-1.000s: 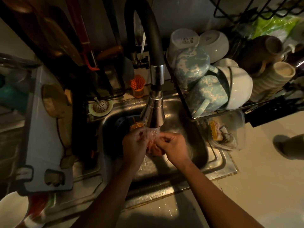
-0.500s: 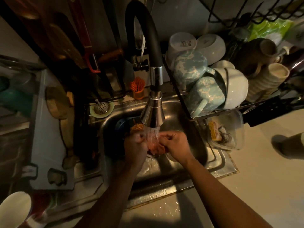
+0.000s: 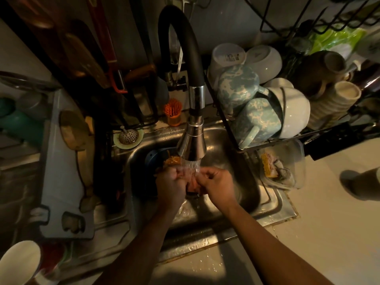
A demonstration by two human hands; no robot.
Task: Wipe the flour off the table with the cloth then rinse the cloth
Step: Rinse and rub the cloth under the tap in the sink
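Note:
A small pinkish cloth [image 3: 193, 185] is bunched between both hands over the steel sink [image 3: 248, 194]. My left hand [image 3: 170, 187] grips its left side in a fist, and my right hand [image 3: 218, 187] pinches its right side. Water streams from the chrome head of the black faucet [image 3: 192, 145] straight onto the cloth and my knuckles. Most of the cloth is hidden by my fingers. An orange scrap [image 3: 172, 160] shows just behind my left hand.
A wire dish rack [image 3: 232, 124] with mugs and bowls overhangs the sink's right side. A plastic tub with a sponge [image 3: 283, 167] sits below it. A drain strainer [image 3: 128, 136] and orange brush [image 3: 173, 112] stand behind the sink. A pale counter [image 3: 329, 202] lies right.
Both hands stay under the running water, kneading the cloth; the fingers have shifted slightly and the cloth is more bunched between them.

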